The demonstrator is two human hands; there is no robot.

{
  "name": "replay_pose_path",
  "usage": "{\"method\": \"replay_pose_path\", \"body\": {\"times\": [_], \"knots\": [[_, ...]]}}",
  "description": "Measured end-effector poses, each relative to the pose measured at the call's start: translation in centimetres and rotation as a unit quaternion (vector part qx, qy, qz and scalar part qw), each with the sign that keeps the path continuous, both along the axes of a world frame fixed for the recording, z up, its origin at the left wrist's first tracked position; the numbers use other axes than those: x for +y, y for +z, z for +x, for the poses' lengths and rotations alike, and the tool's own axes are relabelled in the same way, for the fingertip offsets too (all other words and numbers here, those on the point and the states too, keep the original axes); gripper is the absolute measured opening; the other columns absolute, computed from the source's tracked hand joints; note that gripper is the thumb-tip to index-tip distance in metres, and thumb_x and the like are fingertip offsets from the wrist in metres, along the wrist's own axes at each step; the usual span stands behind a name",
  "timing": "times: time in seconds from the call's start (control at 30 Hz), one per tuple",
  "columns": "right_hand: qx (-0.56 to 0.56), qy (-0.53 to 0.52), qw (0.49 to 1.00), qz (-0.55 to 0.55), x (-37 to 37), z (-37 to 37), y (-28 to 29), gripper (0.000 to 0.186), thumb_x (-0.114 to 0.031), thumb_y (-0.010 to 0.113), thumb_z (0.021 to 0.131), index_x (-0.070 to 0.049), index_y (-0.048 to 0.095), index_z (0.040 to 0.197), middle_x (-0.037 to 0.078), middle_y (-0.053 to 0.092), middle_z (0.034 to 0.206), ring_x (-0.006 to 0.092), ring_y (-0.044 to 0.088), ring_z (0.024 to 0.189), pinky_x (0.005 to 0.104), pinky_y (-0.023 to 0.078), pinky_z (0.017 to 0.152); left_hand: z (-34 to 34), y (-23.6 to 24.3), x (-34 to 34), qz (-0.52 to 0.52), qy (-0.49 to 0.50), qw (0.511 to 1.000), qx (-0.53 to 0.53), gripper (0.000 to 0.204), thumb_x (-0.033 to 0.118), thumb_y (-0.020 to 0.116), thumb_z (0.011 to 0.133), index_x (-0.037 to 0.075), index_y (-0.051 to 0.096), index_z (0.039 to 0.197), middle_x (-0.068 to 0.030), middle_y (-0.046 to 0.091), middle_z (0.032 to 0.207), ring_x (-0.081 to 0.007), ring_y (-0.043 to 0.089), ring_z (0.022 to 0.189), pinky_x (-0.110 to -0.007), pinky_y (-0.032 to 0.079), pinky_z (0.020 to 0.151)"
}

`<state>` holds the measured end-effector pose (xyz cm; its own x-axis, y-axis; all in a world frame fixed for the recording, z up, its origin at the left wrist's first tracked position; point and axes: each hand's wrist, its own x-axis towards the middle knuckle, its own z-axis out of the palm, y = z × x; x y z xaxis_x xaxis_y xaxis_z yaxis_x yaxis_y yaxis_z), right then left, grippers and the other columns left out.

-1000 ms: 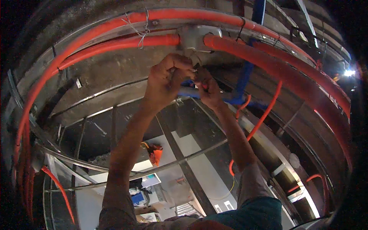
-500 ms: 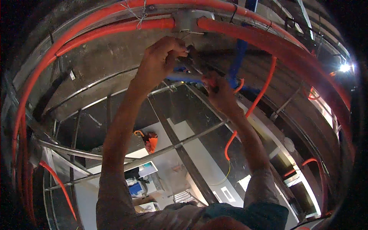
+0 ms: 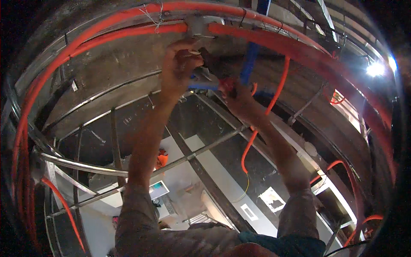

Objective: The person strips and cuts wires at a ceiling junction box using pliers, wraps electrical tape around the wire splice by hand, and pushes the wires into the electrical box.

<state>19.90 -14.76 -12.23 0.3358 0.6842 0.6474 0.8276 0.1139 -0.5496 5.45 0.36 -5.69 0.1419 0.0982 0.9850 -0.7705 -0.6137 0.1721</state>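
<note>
Both my arms are raised toward a grey junction box (image 3: 198, 26) overhead, between runs of orange conduit (image 3: 244, 35). Just below the box, my left hand (image 3: 182, 64) is closed in a pinch, its fingertips at something thin and pale that is too small to make out. My right hand (image 3: 237, 97) grips red-handled pliers (image 3: 226, 85). Their dark head (image 3: 207, 58) points up to the left, close beside the left fingertips; whether it touches them I cannot tell.
A metal ceiling frame (image 3: 197, 155) crosses beneath my arms, with a room below. Loose orange conduits (image 3: 274, 94) hang at the right, one trailing a yellow wire (image 3: 247, 188). A blue pipe (image 3: 249, 62) stands behind my right hand. A bright lamp (image 3: 375, 69) shines at far right.
The view has shifted, so the box and conduit sit slightly further left. My left fingers have curled and tilted a little; the right hand keeps its grip on the pliers.
</note>
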Motion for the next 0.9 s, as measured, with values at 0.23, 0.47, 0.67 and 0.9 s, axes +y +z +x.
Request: {"method": "replay_pose_path", "body": {"times": [0.23,0.47,0.67,0.9], "knots": [[-0.013,0.045,0.996,0.079,2.3,0.0,-1.4,0.021,-0.021,0.056,0.101,-0.004,0.060,0.113,0.002,0.060,0.084,0.0114,0.054,0.074,0.0291,0.045,0.066,-1.9,0.4,0.4,-0.290,-0.102,0.936,0.174,0.020,0.019,0.070,0.093,0.003,0.065,0.103,-0.0039,0.065,0.091,-0.0119,0.058,0.080,-0.029,0.047,0.069],[-0.027,0.031,0.998,0.049,3.0,0.6,-1.5,0.020,-0.016,0.057,0.099,-0.003,0.062,0.114,0.005,0.065,0.089,0.0137,0.059,0.078,0.0314,0.048,0.070,-2.5,0.4,1.1,-0.242,-0.122,0.944,0.187,0.025,0.025,0.073,0.091,0.002,0.069,0.101,-0.0028,0.066,0.086,-0.0108,0.055,0.074,-0.027,0.044,0.068],[-0.065,0.016,0.993,0.095,2.1,-1.1,-1.0,0.022,-0.008,0.056,0.095,-0.004,0.062,0.115,0.013,0.068,0.091,0.0224,0.065,0.082,0.0373,0.049,0.073,-1.2,-0.5,1.7,-0.246,-0.072,0.959,0.121,0.019,0.019,0.075,0.090,0.004,0.069,0.099,-0.0010,0.066,0.086,-0.0093,0.054,0.071,-0.027,0.045,0.065],[-0.117,-0.088,0.988,-0.053,-2.1,-3.1,2.2,0.024,-0.009,0.052,0.095,-0.008,0.062,0.117,0.020,0.068,0.090,0.0371,0.068,0.078,0.0463,0.051,0.067,-0.1,-0.8,2.3,-0.135,0.065,0.986,0.079,0.013,0.015,0.070,0.093,0.003,0.067,0.098,-0.0012,0.067,0.087,-0.0104,0.059,0.076,-0.027,0.048,0.071]]}}
